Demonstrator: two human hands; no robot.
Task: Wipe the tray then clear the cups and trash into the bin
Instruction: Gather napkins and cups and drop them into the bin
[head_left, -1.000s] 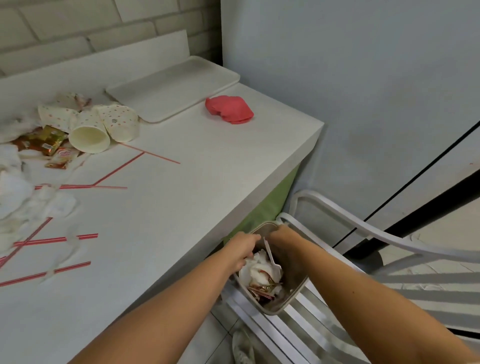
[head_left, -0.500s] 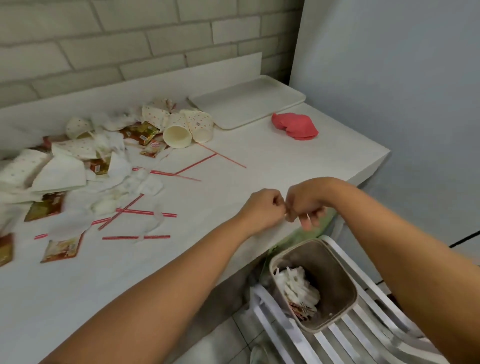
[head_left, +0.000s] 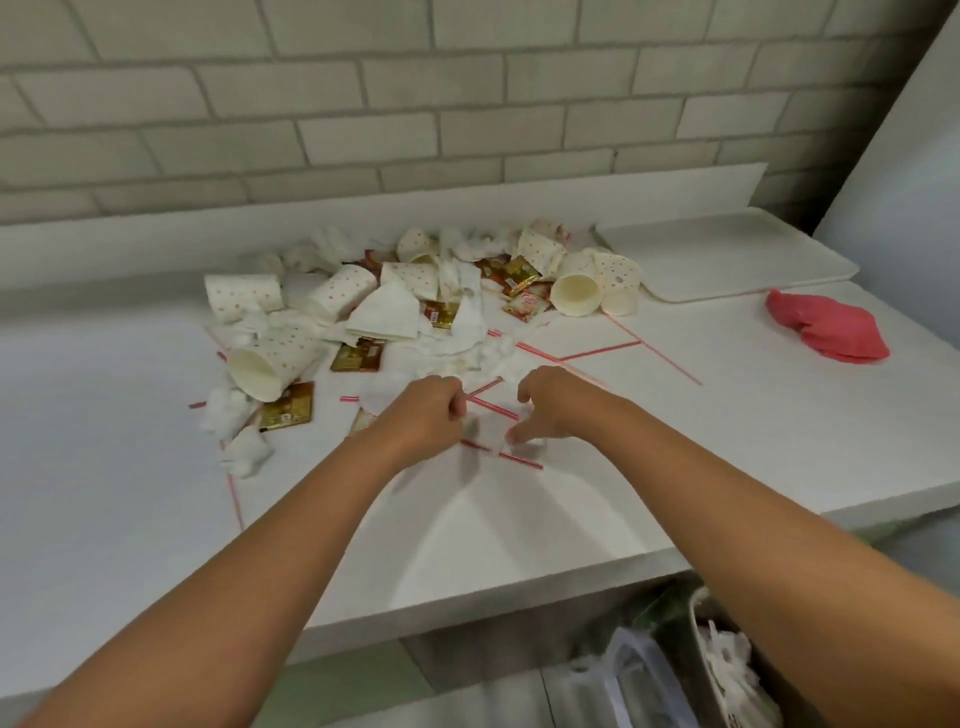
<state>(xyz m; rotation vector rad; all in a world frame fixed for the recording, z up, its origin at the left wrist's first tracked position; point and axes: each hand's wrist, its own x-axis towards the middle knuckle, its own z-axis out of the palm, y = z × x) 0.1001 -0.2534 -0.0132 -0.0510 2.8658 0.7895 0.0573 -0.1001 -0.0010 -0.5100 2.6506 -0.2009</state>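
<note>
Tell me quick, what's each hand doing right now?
Left hand: curled closed over the white table; whether it grips anything cannot be told.
Right hand: fingers pinching at a small white tissue scrap.

Single head view, looking forward and down, close over table (head_left: 156, 467), edges slightly blurred

Both bare hands are hovering low over the white tabletop (head_left: 130, 467). The left hand (head_left: 423, 415) is curling its fingers closed, while the right hand (head_left: 550, 410) is pinching a small scrap of white tissue (head_left: 493, 434) lying among thin red-and-white striped straws (head_left: 519, 460). Dotted white paper cups (head_left: 576, 293), crumpled napkins and gold sachets (head_left: 288, 413) are lying heaped behind. A flat white plastic tray (head_left: 727, 254) and a crumpled red cloth (head_left: 831, 325) are sitting to the right, and a grey bin (head_left: 698, 654) is showing below the table edge.
</note>
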